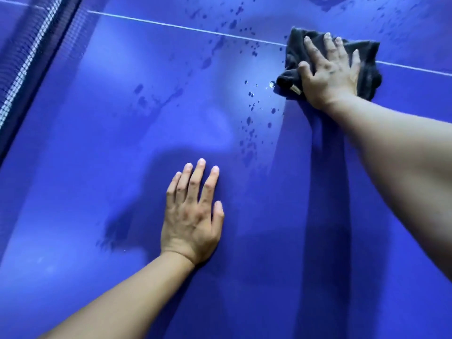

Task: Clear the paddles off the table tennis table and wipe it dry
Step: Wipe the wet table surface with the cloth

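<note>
Upper left: net (27,69). Lower centre: left hand (193,211) flat, fingers straight, resting on blue surface (97,167). Centre: droplets (252,113) unwiped. Upper right: right hand (330,69) spread flat, pressing dark cloth (294,48) on the wet surface. Cloth judged soft, light, absorbent; drive it under the palm. No paddles in view.

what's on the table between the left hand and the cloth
Only scattered water droplets on the blue table lie between the left hand and the dark cloth pressed under the right hand. This shows in the head view.
</note>
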A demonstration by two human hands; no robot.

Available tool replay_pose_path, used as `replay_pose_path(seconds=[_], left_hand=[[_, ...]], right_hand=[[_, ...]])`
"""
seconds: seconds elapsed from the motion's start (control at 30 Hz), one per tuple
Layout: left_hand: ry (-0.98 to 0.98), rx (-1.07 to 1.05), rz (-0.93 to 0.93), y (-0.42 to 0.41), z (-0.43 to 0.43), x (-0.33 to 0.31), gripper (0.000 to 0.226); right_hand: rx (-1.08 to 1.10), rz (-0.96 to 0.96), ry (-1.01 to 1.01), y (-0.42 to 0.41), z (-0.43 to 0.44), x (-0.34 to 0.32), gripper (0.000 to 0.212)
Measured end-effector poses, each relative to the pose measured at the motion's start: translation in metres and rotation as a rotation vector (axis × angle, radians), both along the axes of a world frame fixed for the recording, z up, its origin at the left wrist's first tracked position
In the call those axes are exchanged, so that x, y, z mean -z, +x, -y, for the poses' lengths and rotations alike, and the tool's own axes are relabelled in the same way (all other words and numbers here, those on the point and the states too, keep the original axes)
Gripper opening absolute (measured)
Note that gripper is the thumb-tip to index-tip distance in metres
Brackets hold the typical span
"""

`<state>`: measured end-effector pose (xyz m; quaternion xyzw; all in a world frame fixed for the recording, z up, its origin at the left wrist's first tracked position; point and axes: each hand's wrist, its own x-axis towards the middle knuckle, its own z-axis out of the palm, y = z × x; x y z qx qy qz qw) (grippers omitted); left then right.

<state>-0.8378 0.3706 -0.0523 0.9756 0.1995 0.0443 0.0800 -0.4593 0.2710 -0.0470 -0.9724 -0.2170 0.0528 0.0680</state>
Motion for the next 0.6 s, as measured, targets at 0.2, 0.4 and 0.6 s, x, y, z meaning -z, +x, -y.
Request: replay_pose_path(seconds=[0.2, 0.4, 0.6], left_hand=[[0.006, 0.002, -0.013, -0.004, -0.002, 0.006, 0.064], [-0.019, 0.018, -0.013, -0.003, -0.002, 0.010, 0.065], [-0.231, -0.022, 0.084, -0.003, -0.006, 0.000, 0.072]], right_hand=[[-0.086, 0.047, -0.004, -0.079, -0.001, 0.004, 0.062], [-0.072, 0.045, 0.006, -0.169, -0.003, 0.006, 0.060], [-0.079, 0.021, 0.055, -0.267, 0.015, 0.004, 0.059]])
